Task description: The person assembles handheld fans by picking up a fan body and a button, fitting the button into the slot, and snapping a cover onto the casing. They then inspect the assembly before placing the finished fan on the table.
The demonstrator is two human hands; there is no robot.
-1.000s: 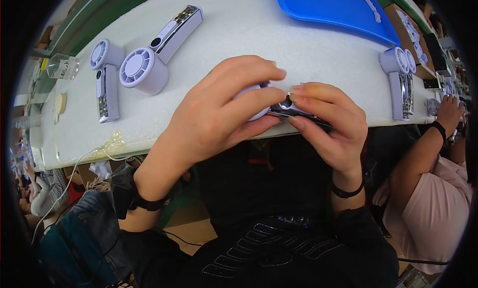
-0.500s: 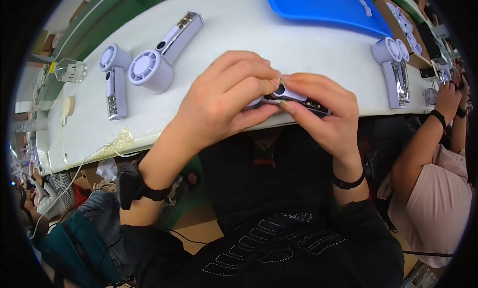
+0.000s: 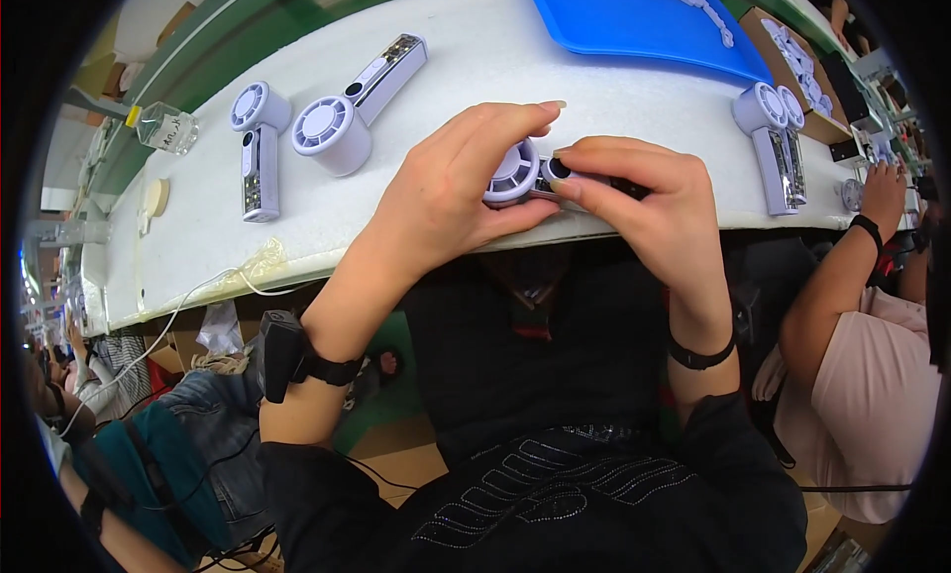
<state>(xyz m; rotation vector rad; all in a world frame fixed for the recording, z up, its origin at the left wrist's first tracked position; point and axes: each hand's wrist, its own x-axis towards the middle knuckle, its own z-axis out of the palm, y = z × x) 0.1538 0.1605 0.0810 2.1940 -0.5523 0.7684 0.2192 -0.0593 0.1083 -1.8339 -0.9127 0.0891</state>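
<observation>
Close to the table's front edge I hold a small lavender handheld fan [image 3: 512,174]. My left hand [image 3: 441,182] curls round its round, slotted head, thumb below and index finger lifted above it. The thumb and fingers of my right hand [image 3: 649,192] pinch a lavender strip with a black round button at the handle. Most of the handle is hidden behind that hand. To the left lie two similar fans: one with a thick head [image 3: 332,139] and handle pointing away, another [image 3: 261,172] with its handle toward me. Both show exposed circuitry along the handle.
Two more fans [image 3: 771,142] lie together at the right. A blue tray [image 3: 634,33] holding white cords is at the back, beside a cardboard box [image 3: 817,122] of white parts. A yellow-capped bottle [image 3: 168,127] stands far left. A co-worker's arm [image 3: 842,276] is at the right.
My left fingers have lifted off the handle's joint, exposing the fan's head. My right thumb and fingers have closed over the strip with the button. The view has shifted slightly.
</observation>
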